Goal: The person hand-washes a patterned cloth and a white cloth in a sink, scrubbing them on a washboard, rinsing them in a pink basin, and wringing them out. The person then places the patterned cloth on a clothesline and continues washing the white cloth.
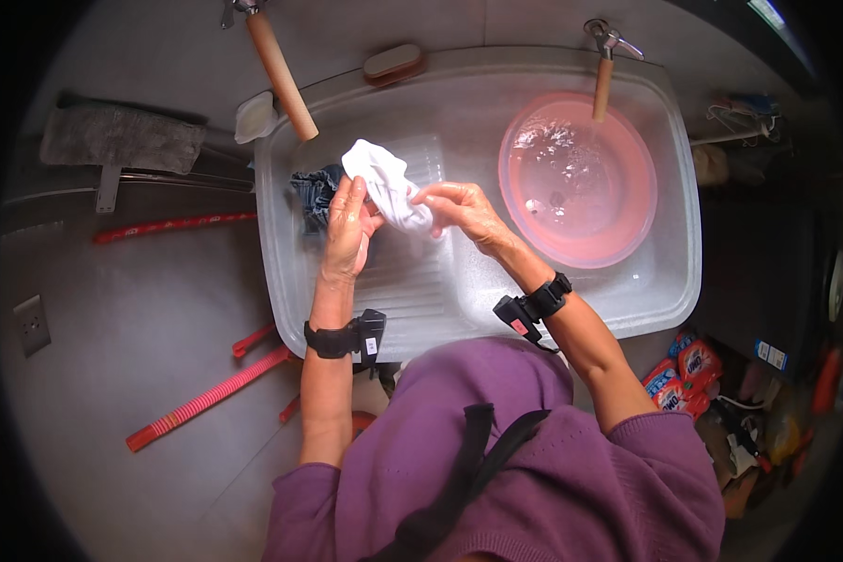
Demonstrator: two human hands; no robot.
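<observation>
Above the ribbed washboard side [400, 288] of a laundry sink, my left hand [348, 232] holds a bunched white cloth [383, 179], perhaps a small garment. Its thumb lies along the cloth's left edge. My right hand [464, 211] has its fingers on the lower right end of the same cloth, thumb and index finger bent close together. Both hands look wet. Behind my left hand a dark blue denim garment [312, 197] lies crumpled in the sink, partly hidden. To the right, a pink plastic basin [639, 218] holds water.
Two wall taps carry tan extension tubes [281, 74], one [602, 88] over the basin. A brush [393, 64] and a white cup [256, 117] sit at the sink's rim. A grey flat mop [123, 137] and red poles [207, 397] stand left. Detergent packs [681, 379] lie right.
</observation>
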